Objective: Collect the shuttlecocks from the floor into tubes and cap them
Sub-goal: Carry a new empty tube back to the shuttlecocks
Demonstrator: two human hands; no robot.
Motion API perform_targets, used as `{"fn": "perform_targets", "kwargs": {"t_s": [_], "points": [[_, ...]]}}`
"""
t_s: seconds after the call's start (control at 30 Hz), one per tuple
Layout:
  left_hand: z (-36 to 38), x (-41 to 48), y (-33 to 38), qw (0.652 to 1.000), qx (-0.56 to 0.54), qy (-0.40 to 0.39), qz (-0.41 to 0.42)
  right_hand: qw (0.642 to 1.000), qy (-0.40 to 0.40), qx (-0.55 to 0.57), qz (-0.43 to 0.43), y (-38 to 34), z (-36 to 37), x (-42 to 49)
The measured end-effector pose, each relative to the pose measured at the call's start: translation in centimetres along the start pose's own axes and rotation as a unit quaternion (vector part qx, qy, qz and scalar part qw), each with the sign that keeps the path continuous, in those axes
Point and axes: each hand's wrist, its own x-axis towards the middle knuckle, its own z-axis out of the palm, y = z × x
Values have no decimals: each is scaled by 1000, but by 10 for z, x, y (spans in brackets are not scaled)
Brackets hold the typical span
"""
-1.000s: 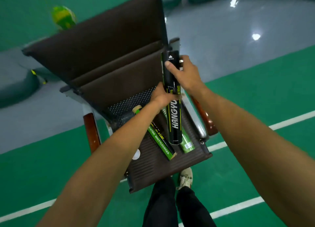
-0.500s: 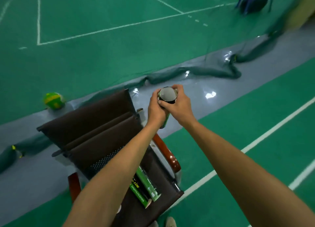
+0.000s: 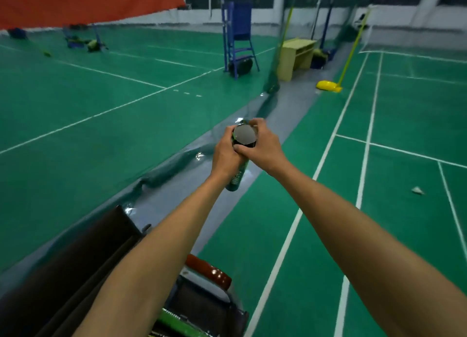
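I hold a black shuttlecock tube [image 3: 236, 178] with green lettering out in front of me, its grey capped end [image 3: 244, 135] turned toward me. My left hand [image 3: 226, 154] grips the tube's body just below the top. My right hand [image 3: 262, 145] curls its fingers and thumb round the cap end. A white shuttlecock [image 3: 417, 190] lies on the green court floor to the right. A green tube [image 3: 182, 322] rests on the chair seat at the bottom of the view.
A brown chair [image 3: 83, 268] with a reddish armrest [image 3: 208, 273] stands at my lower left. A dark net cloth [image 3: 161, 171] lies along the grey strip. Further off are a blue umpire chair [image 3: 238, 37], a wooden desk [image 3: 295, 56] and a yellow post base [image 3: 327, 86].
My view has swung up from the chair to the court. Both hands have lifted the black tube off the seat and turned its capped end toward me.
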Motion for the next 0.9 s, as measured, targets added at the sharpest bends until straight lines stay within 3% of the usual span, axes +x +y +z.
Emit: {"fn": "perform_targets", "kwargs": {"t_s": [0.4, 0.53, 0.63, 0.9], "points": [[208, -14, 149, 983, -8, -164, 85, 975, 98, -123, 155, 77, -251, -68], [296, -34, 200, 961, 24, -247, 122, 953, 50, -110, 276, 121, -353, -115], [365, -59, 234, 945, 22, -299, 128, 922, -3, -156, 354, 161, -440, -161], [525, -143, 312, 928, -49, -349, 118, 801, -2, -380, 463, 240, -638, -294]]}}
